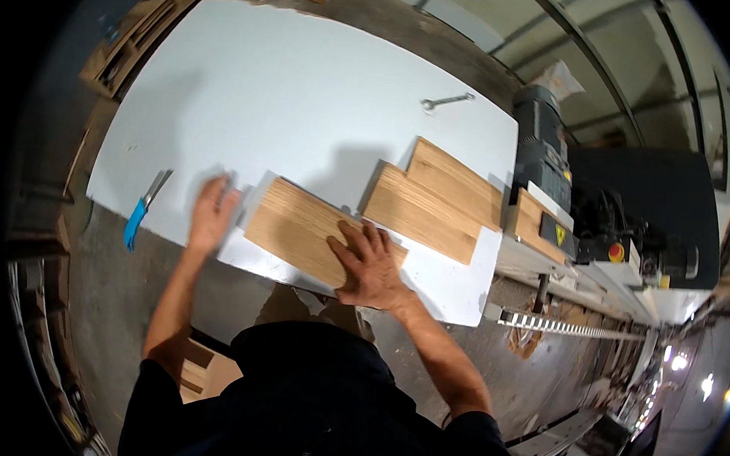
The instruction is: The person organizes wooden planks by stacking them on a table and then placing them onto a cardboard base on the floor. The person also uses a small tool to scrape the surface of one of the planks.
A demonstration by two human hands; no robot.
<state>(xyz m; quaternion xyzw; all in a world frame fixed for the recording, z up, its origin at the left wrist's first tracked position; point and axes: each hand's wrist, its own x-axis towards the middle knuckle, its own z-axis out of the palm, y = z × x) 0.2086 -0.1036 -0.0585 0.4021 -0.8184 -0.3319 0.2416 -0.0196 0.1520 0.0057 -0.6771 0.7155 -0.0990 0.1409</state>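
A light oak-coloured board (292,223) lies near the front edge of a white table (257,85). My right hand (371,265) rests flat across the board's right part, fingers spread and pressed to its face. To the left of the board hovers my left hand (211,217), its fingers smeared by motion. Whether the left hand holds anything I cannot make out; a blurred greyish patch shows by its fingertips. Two more wooden boards (423,214) lie close together to the right, one partly beside and beyond the other.
A blue-handled pair of scissors or knife (142,212) overhangs the table's left front edge. A metal wrench (447,102) lies at the far right of the tabletop. Against the right edge stands a machine with a dark motor (541,146) and a red button (616,252). Wooden pallets (133,43) stand behind left.
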